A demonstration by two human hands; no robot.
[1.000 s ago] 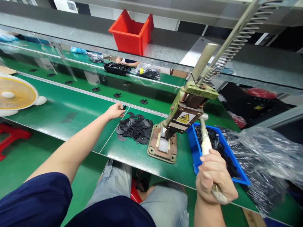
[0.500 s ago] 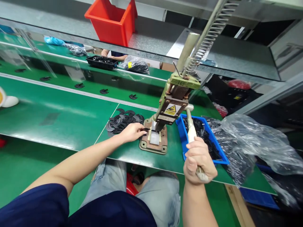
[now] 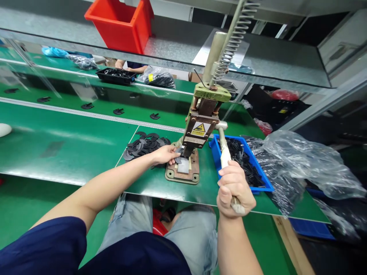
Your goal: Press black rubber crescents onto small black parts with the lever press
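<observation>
A hand press [image 3: 202, 128] with a yellow warning label stands on the green bench. My right hand [image 3: 235, 189] is wrapped round its tape-covered lever [image 3: 225, 152]. Between the thumb and fingers of my left hand [image 3: 166, 154] is a curved dark plastic piece [image 3: 179, 156], tilted over the press base [image 3: 183, 173], just under the ram. Whether the piece touches the base, I cannot tell. A pile of similar curved black pieces [image 3: 143, 145] lies left of the press, behind my left wrist.
Right of the press stands a blue bin [image 3: 265, 187] of small black parts, beside clear plastic bags [image 3: 309, 164]. Several black pieces lie along a green strip [image 3: 134, 114] behind. Above, a metal shelf [image 3: 174, 46] carries a red bin [image 3: 117, 26]. A co-worker's hands [image 3: 120, 65] show across the bench.
My left hand has turned the curved piece, so more of its face shows over the base. My right hand stays on the lever. The whole view has shifted slightly.
</observation>
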